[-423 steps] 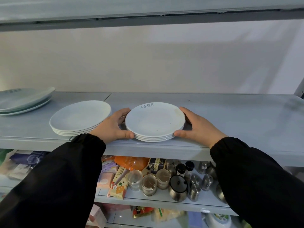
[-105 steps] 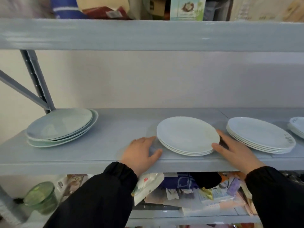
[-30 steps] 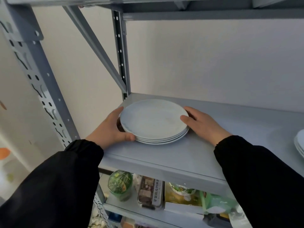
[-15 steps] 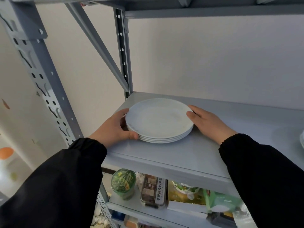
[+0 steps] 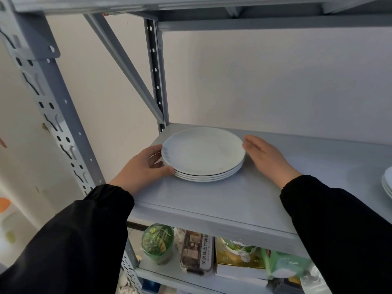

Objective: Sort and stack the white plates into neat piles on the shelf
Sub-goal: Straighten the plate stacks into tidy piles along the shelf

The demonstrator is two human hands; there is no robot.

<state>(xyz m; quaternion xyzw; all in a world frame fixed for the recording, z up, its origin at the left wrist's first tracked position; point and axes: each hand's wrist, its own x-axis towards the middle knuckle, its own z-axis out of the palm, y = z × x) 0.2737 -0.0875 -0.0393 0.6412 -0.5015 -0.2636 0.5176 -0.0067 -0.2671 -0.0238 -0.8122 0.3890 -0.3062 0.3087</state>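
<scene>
At the shelf's left end, close by the rear upright, the pile of about four white plates sits flat between the two hands. The left hand has its grip closed on the pile's left rim, thumb at the front edge and fingers curled round behind. The right hand lies open with straight fingers at the right rim, touching or just off it; I cannot tell which. Being round, the pile has no long axis, so any squaring push would, I judge, run left to right between the palms. A second pile shows at the far right, well apart. Blue-grey marks on the top plate are too blurred to read. On the shelf below, a box carries Chinese characters, seemingly 苹果陈皮四神茶.
</scene>
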